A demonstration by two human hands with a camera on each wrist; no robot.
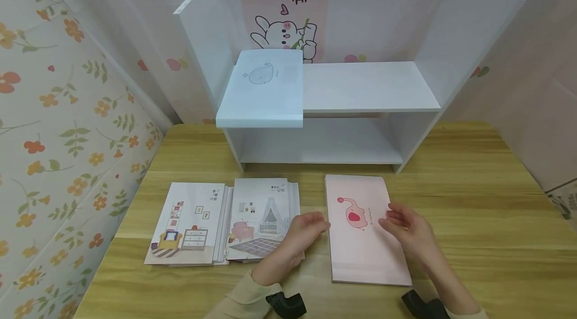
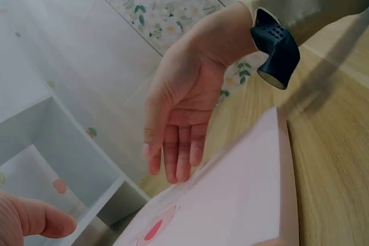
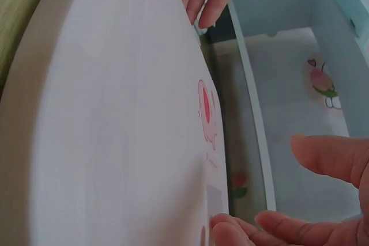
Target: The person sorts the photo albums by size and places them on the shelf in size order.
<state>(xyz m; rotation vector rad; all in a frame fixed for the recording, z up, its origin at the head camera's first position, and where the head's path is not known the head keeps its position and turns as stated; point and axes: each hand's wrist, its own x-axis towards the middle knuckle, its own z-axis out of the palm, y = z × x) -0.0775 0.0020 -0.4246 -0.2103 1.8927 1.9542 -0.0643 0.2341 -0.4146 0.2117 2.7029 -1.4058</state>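
A pink notebook (image 1: 356, 254) with a red elephant drawing lies flat on the table, between the two hands. My left hand (image 1: 301, 236) is at its left edge, fingers loosely bent and holding nothing; whether the fingertips touch the edge I cannot tell. On the other side, my right hand (image 1: 412, 233) is at the right edge, thumb apart from the loosely bent fingers. The left wrist view shows the right hand (image 2: 187, 96) beside the pink cover, and the left thumb (image 2: 46, 220) in the corner. In the right wrist view the right thumb (image 3: 331, 156) is raised away from the cover.
Behind stands a white two-level shelf (image 1: 369, 86) with tall sides. A pale blue elephant-covered notebook (image 1: 266, 101) lies on its upper board at the left, overhanging the front. Two stacks of illustrated notebooks, the left stack (image 1: 194, 219) and the right stack (image 1: 259, 209), lie on the wooden table (image 1: 496, 219).
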